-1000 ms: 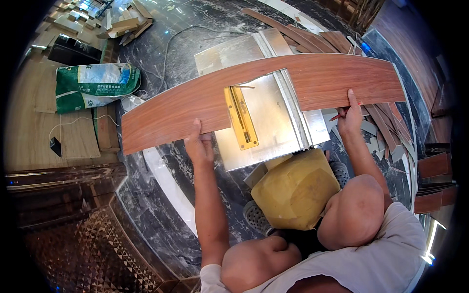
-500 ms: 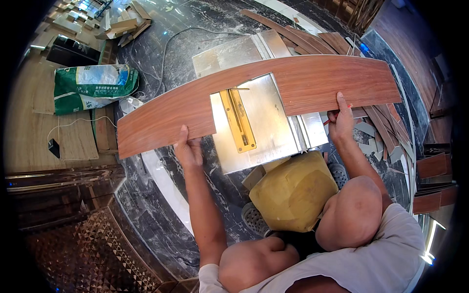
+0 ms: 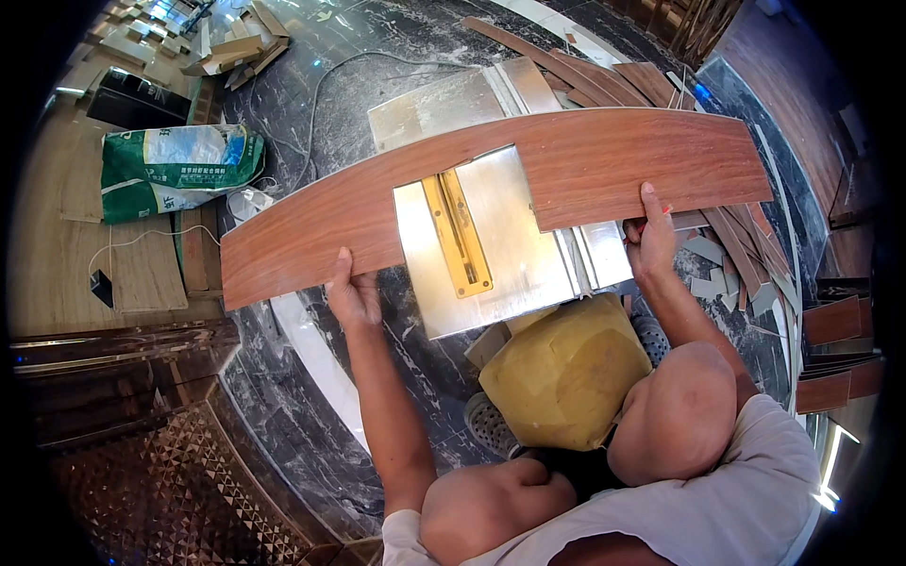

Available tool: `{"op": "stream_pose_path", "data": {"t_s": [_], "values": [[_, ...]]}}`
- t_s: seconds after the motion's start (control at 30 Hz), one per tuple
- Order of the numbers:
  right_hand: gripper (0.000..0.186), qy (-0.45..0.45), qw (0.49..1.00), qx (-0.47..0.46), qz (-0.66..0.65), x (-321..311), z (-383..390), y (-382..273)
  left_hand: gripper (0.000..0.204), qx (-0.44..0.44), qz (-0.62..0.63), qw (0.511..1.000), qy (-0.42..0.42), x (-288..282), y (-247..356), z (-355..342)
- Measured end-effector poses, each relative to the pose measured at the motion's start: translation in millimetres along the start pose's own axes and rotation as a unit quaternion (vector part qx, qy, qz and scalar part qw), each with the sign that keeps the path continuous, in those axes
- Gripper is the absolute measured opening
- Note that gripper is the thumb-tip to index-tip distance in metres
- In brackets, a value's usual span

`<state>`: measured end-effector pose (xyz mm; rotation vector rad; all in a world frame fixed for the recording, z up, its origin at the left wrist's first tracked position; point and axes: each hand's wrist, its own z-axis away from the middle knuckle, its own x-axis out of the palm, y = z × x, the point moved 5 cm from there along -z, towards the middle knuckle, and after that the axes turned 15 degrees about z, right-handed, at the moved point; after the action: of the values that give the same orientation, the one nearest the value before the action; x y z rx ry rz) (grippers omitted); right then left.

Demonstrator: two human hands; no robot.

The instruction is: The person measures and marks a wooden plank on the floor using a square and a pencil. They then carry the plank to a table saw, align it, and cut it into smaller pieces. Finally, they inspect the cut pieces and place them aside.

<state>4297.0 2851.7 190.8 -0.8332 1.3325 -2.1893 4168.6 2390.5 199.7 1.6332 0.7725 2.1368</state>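
Observation:
A long reddish-brown floor plank with a rectangular notch in its near edge lies across a small silver table saw. The notch frames part of the metal top and most of the yellow blade insert; the insert's far end meets the plank. I cannot make out the blade clearly. My left hand grips the near edge left of the notch, thumb on top, fingers underneath. On the right part of that edge, my right hand holds the plank the same way, with a thin red pencil-like stick tucked in its fingers.
A yellow faceted block stands between my knees, against the saw's near side. Plank offcuts pile up behind and to the right. A green and white sack lies at left. A grey cable curls over the dusty dark floor.
The plank has shifted slightly to the left over the saw, its notch moving with it. Both hands have moved along with it, keeping their grip.

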Motion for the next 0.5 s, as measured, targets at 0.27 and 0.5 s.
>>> {"op": "stream_pose_path", "data": {"t_s": [0.27,0.5], "values": [[0.027,0.001,1.000,-0.013,0.019,6.1,-0.6,1.8,0.051,0.018,-0.013,1.000,0.009,-7.4,8.8,2.2],[0.023,-0.026,0.999,-0.018,0.021,6.8,-0.8,6.0,0.047,0.019,-0.012,1.000,0.006,-11.3,12.4,3.0]]}}
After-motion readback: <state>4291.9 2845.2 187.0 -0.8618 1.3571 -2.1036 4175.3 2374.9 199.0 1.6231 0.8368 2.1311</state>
